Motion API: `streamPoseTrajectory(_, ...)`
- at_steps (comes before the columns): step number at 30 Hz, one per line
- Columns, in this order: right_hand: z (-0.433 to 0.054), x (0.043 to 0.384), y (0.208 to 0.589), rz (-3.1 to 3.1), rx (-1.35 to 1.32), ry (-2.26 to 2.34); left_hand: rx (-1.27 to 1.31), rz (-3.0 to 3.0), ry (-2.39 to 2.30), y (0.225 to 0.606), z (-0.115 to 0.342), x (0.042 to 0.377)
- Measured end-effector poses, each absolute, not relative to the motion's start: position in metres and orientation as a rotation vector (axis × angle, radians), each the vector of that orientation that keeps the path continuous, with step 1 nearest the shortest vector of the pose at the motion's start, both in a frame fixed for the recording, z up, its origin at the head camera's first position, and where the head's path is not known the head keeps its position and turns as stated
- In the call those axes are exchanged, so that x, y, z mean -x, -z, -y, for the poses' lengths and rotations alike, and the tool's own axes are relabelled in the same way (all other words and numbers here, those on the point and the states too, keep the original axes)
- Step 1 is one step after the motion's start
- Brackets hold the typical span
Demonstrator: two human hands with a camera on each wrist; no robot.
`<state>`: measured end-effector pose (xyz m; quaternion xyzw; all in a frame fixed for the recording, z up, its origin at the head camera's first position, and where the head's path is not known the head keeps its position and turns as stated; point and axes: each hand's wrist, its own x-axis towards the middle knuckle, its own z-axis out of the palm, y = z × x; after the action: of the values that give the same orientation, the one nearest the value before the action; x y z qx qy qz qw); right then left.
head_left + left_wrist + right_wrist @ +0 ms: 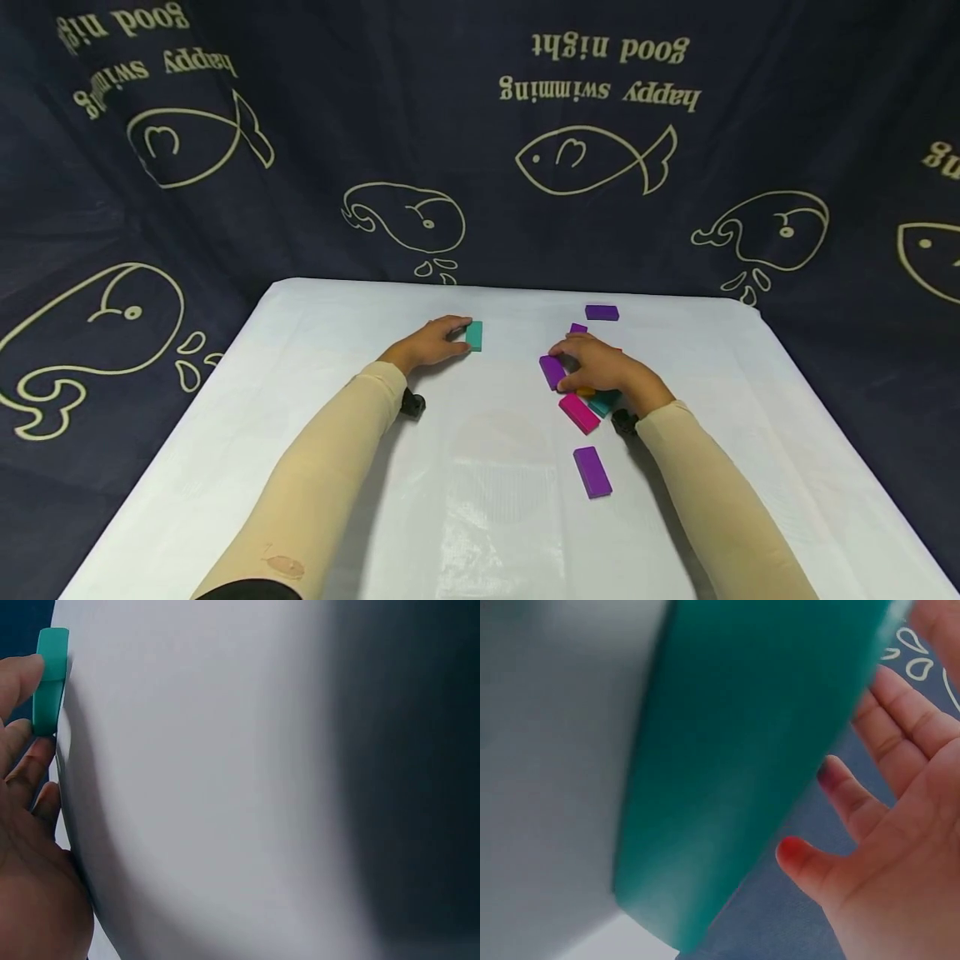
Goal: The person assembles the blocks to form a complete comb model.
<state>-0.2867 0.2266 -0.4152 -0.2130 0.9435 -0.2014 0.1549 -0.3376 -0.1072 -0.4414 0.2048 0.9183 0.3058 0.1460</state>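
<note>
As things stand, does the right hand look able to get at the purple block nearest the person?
Probably yes: the nearest purple block lies by itself, uncovered, though the right hand seems to pinch another purple block, which it would have to release.

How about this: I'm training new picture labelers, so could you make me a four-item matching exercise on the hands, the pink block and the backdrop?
Column one
1. left hand
2. pink block
3. right hand
4. backdrop

Column two
A. holding a purple block in its grip
B. dark blue, printed with whales and fish
C. pinching a teal block
D. lying on the white table, just beyond the nearest purple block to the camera

Right pairs: 1-C, 2-D, 3-A, 4-B
</note>
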Motion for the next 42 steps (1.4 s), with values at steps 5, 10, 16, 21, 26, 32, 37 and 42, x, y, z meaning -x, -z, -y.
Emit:
streamPoseTrajectory(5, -0.225, 0.288, 0.415, -2.724, 0.684, 0.632, -0.548, -2.643, -0.884, 0.442, 0.108, 0.337)
streamPoseTrajectory(10, -0.219, 0.289, 0.411, -2.737, 0.764, 0.704, -0.535, -2.628, -0.907, 0.443, 0.109, 0.338)
streamPoseTrajectory(16, -0.206, 0.288, 0.402, -2.731, 0.756, 0.757, -0.557, -2.639, -0.922, 0.444, 0.109, 0.339)
streamPoseTrajectory(21, -0.193, 0.288, 0.399, -2.720, 0.732, 0.825, -0.552, -2.638, -0.929, 0.445, 0.109, 0.339)
streamPoseTrajectory(26, -0.178, 0.289, 0.399, -2.719, 0.705, 0.881, -0.544, -2.641, -0.937, 0.445, 0.110, 0.338)
streamPoseTrajectory(32, -0.161, 0.287, 0.403, -2.701, 0.706, 0.909, -0.545, -2.640, -0.946, 0.444, 0.109, 0.338)
streamPoseTrajectory(37, -0.149, 0.287, 0.409, -2.686, 0.704, 0.952, -0.569, -2.649, -0.911, 0.444, 0.108, 0.338)
streamPoseTrajectory(42, -0.136, 0.288, 0.413, -2.671, 0.700, 0.976, -0.567, -2.651, -0.902, 0.444, 0.107, 0.337)
